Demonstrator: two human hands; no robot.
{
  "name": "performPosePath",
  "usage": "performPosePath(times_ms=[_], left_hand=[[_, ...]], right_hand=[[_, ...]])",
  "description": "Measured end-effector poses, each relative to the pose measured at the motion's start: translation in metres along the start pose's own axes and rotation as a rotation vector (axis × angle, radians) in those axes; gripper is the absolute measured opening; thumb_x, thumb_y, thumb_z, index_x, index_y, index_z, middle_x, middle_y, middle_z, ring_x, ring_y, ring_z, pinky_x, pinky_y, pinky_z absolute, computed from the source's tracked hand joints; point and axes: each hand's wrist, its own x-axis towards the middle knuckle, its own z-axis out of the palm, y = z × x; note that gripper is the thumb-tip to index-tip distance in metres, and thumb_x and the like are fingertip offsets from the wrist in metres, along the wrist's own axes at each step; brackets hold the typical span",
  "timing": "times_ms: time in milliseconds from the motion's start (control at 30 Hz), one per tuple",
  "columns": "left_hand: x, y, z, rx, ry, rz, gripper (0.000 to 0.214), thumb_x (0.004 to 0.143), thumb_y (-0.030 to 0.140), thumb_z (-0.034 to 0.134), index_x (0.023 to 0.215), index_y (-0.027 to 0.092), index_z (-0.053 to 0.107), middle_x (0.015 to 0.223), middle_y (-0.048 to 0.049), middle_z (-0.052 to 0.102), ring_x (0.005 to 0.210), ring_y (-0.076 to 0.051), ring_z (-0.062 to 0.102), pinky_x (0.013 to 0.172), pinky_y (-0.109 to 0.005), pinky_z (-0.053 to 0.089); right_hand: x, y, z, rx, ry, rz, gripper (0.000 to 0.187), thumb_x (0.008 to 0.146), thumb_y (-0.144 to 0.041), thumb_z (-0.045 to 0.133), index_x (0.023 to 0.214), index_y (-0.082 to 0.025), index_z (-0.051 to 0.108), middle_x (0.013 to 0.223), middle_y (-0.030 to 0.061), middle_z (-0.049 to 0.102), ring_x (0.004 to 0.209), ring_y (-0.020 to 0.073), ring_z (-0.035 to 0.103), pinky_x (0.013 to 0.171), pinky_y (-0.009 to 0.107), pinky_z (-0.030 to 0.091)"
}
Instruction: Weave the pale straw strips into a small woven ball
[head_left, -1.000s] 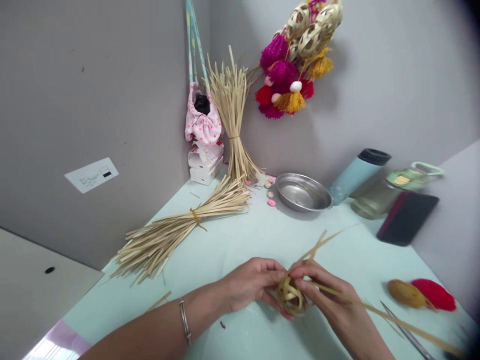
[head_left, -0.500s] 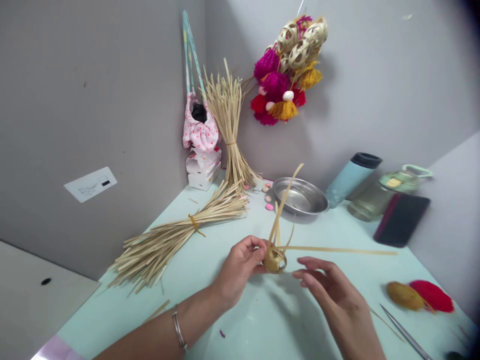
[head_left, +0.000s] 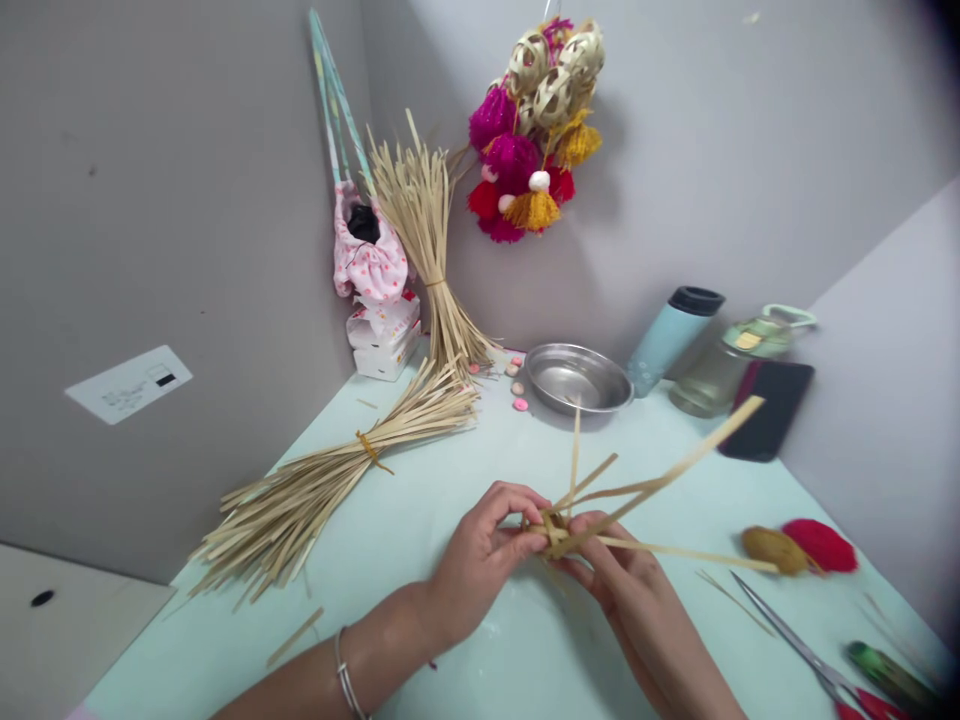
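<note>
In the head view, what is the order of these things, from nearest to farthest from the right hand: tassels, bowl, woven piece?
From the right hand:
1. Woven piece: touching it, on its left.
2. Bowl: ahead, slightly left.
3. Tassels: hanging high, farther back and left.

Even, cool, fairly bright light covers the table (head_left: 360, 560) — its source is out of view. The tassels (head_left: 517, 160) cast a soft shadow rightward on the wall (head_left: 712, 150), and a faint one lies below the right hand (head_left: 637, 590). The metal bowl (head_left: 577, 380) shines dully. The straw strips (head_left: 705, 445) look slightly blurred; the upper right corner darkens — almost to black.
</note>
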Motion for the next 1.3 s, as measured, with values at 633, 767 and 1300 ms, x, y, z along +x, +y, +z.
performPosePath(times_ms=[633, 767, 1300], left_hand=[[0.006, 0.002, -0.003, 0.034, 0.048, -0.126, 0.015, 0.082, 0.023, 0.065, 0.095, 0.019, 0.059, 0.110, -0.0077, 0.059, 0.111, -0.023, 0.056, 0.094, -0.035, 0.045], [0.007, 0.005, -0.005, -0.184, -0.066, -0.241, 0.034, 0.082, 0.025, 0.067, 0.113, 0.021, 0.054, 0.119, -0.0093, 0.057, 0.106, -0.023, 0.060, 0.096, -0.041, 0.045], [0.008, 0.006, -0.001, -0.312, -0.086, -0.304, 0.040, 0.077, 0.031, 0.075, 0.108, 0.017, 0.055, 0.106, -0.0083, 0.060, 0.095, -0.020, 0.063, 0.077, -0.030, 0.052]], right_hand=[[0.001, 0.000, -0.009, -0.241, 0.183, -0.140, 0.023, 0.083, -0.043, 0.069, 0.077, -0.021, 0.062, 0.100, 0.0052, 0.068, 0.096, 0.0246, 0.064, 0.086, 0.035, 0.048], [0.001, 0.002, -0.011, -0.445, 0.186, -0.393, 0.016, 0.088, -0.034, 0.065, 0.077, -0.023, 0.063, 0.104, 0.0061, 0.063, 0.099, 0.0244, 0.062, 0.084, 0.034, 0.049], [-0.002, 0.000, -0.010, -0.538, 0.114, -0.527, 0.005, 0.092, -0.027, 0.059, 0.098, -0.025, 0.060, 0.098, 0.0031, 0.063, 0.091, 0.0191, 0.065, 0.079, 0.029, 0.055]])
